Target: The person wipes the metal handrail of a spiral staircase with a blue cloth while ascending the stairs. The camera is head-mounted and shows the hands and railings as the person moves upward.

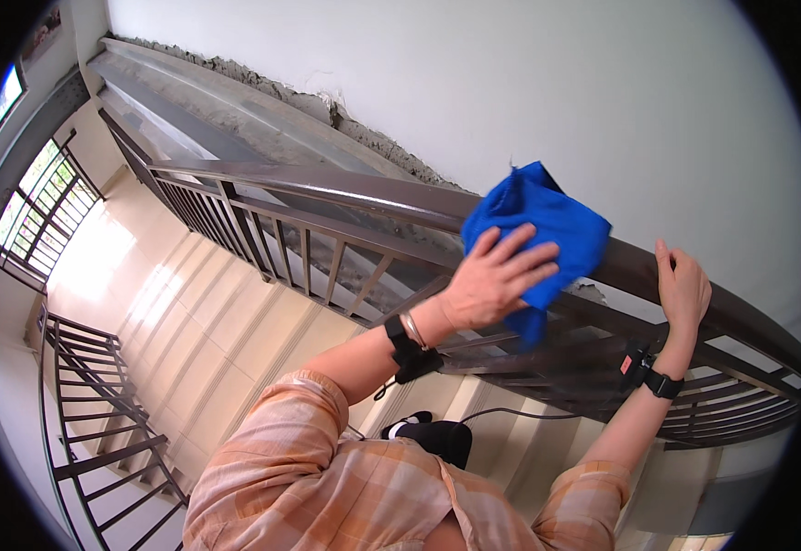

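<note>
My left hand (500, 279) lies spread over a blue cloth (545, 227), pressing it onto the brown metal handrail (380, 200) of a staircase. The cloth drapes over both sides of the rail, and one corner hangs below my palm. Further along the same rail, to the right, my right hand (684, 289) holds on with its thumb pointing up; its curled fingers are partly hidden. Both wrists wear black straps, and a bangle circles the left one.
Balusters (335, 272) run beneath the rail. Tiled steps (263, 330) descend left to a landing (114, 213) by a barred window (46, 206). A second railing (108, 413) stands at left. Rough broken plaster (304, 103) edges the white wall. A black cable (517, 413) crosses near my shoe (411, 421).
</note>
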{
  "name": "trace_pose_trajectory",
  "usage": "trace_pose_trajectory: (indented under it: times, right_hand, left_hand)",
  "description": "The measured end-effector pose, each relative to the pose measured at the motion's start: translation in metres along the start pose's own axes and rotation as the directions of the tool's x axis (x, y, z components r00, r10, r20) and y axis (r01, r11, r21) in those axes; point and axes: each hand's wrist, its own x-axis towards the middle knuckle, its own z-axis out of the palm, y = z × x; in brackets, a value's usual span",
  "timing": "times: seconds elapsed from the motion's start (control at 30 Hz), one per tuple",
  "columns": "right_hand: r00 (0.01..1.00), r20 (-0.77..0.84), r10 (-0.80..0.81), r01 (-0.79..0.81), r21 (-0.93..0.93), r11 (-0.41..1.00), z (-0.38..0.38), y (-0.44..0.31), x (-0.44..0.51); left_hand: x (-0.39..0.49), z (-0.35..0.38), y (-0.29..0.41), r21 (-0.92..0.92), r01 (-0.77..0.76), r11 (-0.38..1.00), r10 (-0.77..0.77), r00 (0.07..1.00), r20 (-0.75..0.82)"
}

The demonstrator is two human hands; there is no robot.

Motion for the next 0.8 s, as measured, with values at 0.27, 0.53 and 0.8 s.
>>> trace_pose_trajectory:
  times: [0.27, 0.53, 0.8]
  right_hand:
    - [1.000, -0.026, -0.009, 0.008, -0.009, 1.000, 0.007, 0.005, 0.000]
    - [1.000, -0.011, -0.003, 0.002, -0.013, 1.000, 0.007, -0.002, 0.001]
    - [0.991, 0.043, -0.125, 0.120, 0.092, 0.988, 0.015, -0.034, -0.003]
  left_hand:
    - [-0.067, -0.054, -0.172, 0.149, 0.727, 0.670, -0.567, 0.631, -0.530]
    - [-0.017, 0.007, -0.053, 0.025, 0.292, 0.956, -0.266, 0.898, -0.350]
    - [0.006, -0.001, -0.039, 0.060, 0.209, 0.976, -0.182, 0.936, -0.300]
